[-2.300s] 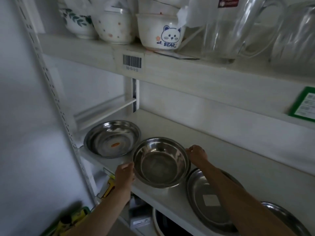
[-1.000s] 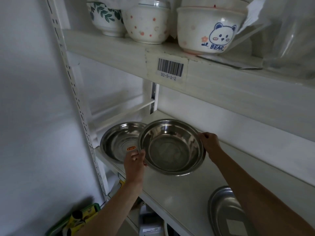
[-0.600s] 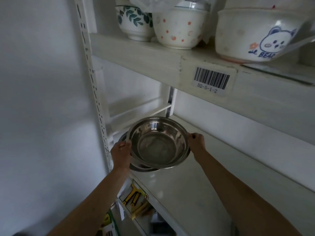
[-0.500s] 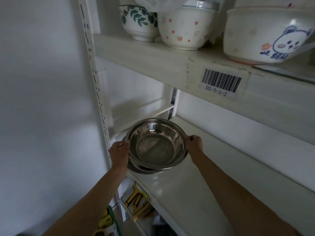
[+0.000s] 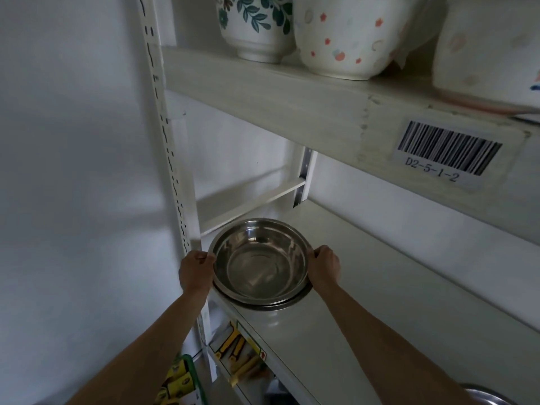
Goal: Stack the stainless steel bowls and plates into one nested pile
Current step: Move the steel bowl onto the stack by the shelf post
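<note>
A: Item one?
B: Stainless steel bowl (image 5: 260,260), open side up, nested in a shallower steel plate (image 5: 287,302) whose rim shows only along the near and right edge beneath it. Both sit at the left end of the lower shelf (image 5: 380,302), close to the slotted upright (image 5: 172,171).

A: Hands?
B: Left hand (image 5: 195,268) closed on the bowl's left rim, right hand (image 5: 323,266) closed on its right rim, fingers curled over the edge. Both forearms reach in from below.

A: Other steel pieces?
B: One more steel rim (image 5: 485,397), cut off at the bottom right corner of the same shelf, well apart from the pile.

A: Surroundings?
B: Upper shelf (image 5: 292,106) with a barcode label (image 5: 447,153) reading D2-5-1-2. On it stand a leaf-patterned ceramic bowl (image 5: 254,27), a spotted ceramic bowl (image 5: 347,36) just beside it, and a third pale bowl (image 5: 491,51) at the right edge. Below the lower shelf, yellow packaged goods (image 5: 236,349), too blurred to identify.
</note>
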The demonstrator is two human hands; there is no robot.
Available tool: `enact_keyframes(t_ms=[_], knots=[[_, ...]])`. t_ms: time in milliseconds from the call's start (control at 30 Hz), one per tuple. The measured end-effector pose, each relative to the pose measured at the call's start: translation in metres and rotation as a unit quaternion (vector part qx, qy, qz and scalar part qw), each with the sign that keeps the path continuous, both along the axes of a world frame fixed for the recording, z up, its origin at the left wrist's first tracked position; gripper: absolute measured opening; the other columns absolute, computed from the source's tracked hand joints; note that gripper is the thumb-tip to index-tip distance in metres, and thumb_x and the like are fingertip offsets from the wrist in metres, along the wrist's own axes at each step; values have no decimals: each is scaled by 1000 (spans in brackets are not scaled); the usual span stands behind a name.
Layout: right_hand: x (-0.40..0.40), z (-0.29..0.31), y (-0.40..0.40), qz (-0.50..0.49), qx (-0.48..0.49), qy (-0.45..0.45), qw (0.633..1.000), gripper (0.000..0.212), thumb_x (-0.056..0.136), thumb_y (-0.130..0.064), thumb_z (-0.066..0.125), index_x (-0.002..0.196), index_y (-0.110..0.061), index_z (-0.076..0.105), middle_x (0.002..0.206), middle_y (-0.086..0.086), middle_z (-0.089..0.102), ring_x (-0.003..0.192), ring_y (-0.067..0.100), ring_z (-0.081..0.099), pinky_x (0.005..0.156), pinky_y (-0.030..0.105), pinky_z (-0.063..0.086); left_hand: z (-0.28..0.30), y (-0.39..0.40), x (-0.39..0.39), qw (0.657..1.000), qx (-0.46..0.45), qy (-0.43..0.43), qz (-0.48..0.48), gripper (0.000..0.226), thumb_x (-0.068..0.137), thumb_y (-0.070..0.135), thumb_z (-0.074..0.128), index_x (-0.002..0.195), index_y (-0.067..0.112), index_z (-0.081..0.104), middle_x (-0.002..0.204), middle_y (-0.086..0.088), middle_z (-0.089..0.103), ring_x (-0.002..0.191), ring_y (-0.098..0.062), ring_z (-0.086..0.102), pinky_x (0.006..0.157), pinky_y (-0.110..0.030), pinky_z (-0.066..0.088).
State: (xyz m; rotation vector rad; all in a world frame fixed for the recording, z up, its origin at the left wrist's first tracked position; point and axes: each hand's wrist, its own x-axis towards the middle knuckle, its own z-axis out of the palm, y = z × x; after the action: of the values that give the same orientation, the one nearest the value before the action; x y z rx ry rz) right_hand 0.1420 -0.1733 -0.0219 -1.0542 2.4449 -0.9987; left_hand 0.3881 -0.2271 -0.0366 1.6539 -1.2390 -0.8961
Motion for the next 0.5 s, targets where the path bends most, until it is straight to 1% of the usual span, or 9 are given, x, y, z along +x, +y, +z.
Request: enact_keyframes(t_ms=[67, 167, 267, 400, 500], knots=[[1, -1, 0, -3, 10, 20, 1000, 29, 95, -28, 49, 96, -3, 62, 102, 16, 68, 95, 34, 63, 71, 33, 42, -4, -2, 2, 1000, 5, -14, 1, 18, 87, 17, 57, 93, 3, 68, 83, -8, 68, 76, -23, 61, 65, -28, 44], [1, -3, 1, -4, 18, 45, 999, 25, 94, -24, 50, 94, -3, 62, 101, 16, 67, 93, 33, 63, 69, 32, 41, -7, -5, 2, 1000, 6, -24, 3, 21, 87, 19, 59, 99, 3, 67, 92, -10, 70, 83, -24, 62, 78, -35, 49], [2, -3, 2, -3, 24, 70, 997, 24, 93, -22, 49, 97, -1, 63, 102, 16, 67, 93, 32, 63, 72, 32, 44, -10, -8, 3, 999, -1, -38, 0, 22, 88, 19, 60, 101, 3, 66, 96, -11, 71, 83, -22, 61, 80, -35, 49], [2, -2, 3, 10, 33, 110, 993, 26, 93, -24, 51, 98, 0, 63, 101, 18, 68, 93, 34, 64, 73, 35, 47, -13, -9, 3, 999, -9, -31, -1, 21, 88, 16, 62, 102, 2, 65, 99, -14, 71, 91, -29, 65, 87, -40, 51], [1, -2, 5, 12, 42, 120, 992, 26, 92, -24, 52, 97, -1, 63, 102, 18, 68, 94, 34, 64, 73, 35, 48, -13, -10, 1, 999, -16, -35, -2, 21, 87, 16, 63, 102, 0, 64, 99, -15, 71, 89, -27, 64, 86, -38, 50]])
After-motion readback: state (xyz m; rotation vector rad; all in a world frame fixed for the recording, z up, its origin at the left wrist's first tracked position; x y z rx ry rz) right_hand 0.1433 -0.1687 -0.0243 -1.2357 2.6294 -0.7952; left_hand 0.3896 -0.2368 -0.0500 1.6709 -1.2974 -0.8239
